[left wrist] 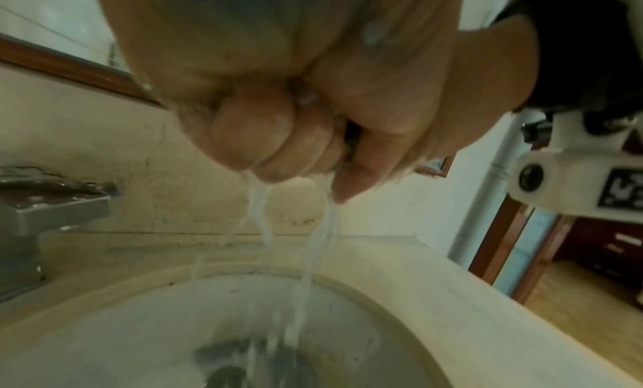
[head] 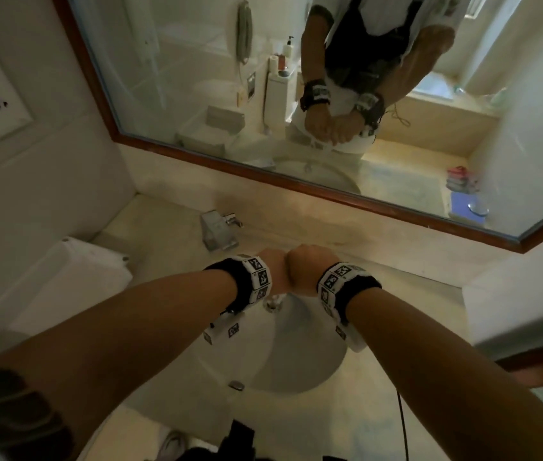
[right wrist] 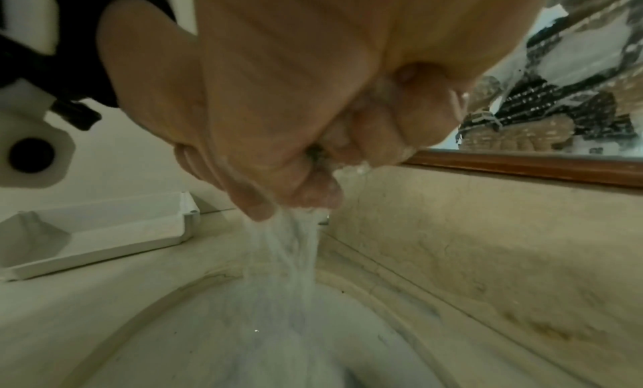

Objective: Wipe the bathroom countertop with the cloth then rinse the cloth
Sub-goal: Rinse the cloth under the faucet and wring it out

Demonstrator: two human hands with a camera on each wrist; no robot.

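- Both hands are fisted side by side over the sink (head: pixel 296 367), the left hand (head: pixel 271 271) touching the right hand (head: pixel 306 269) at the knuckles
- The cloth (left wrist: pixel 351 143) is almost wholly hidden inside the two fists; only a dark sliver shows between the curled fingers (left wrist: pixel 250 138) in the left wrist view, and another dark bit in the right wrist view, so each hand seems clamped on it
- Water (right wrist: pixel 292 245) streams from under the fists straight down into the basin, toward the drain (left wrist: pixel 226 377); I judge this to be the wringing at the end of the rinse
- The tap (head: pixel 218 229) stands on the table (head: pixel 396 281) behind and left of the hands; whether it runs cannot be told
- Risk: the fists sit near the back rim of the sink, so a shift further back could send the stream onto the wiped table
- Risk: wet fingers on a small wad may slip, dropping the cloth into the basin over the drain
- Risk: a hard twist could spray the mirror (head: pixel 197 78) or the white tray (right wrist: pixel 104 229) lying at the left
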